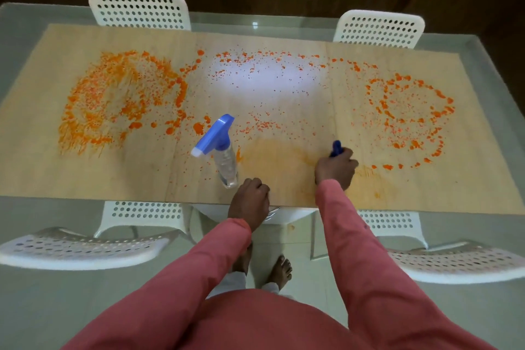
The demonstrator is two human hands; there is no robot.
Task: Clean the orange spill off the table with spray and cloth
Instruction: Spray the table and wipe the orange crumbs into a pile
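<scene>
Orange spill (119, 99) covers the light wooden table surface (85, 179) in three patches: dense at the left, speckled in the middle, a ring at the right. A clear spray bottle (224, 162) with a blue trigger head stands near the front edge. My left hand (250, 202) rests with curled fingers on the front edge just right of the bottle, holding nothing. My right hand (336, 169) grips a blue cloth (336, 148), mostly hidden under the fingers, and presses it on the table. A pale orange smear (278, 156) lies between my hands.
The wooden surface lies on a glass table (25, 17). White perforated chairs stand around it: two at the far side (139, 10), two at the near side (82, 247). My bare feet (279, 268) show through the glass on the floor.
</scene>
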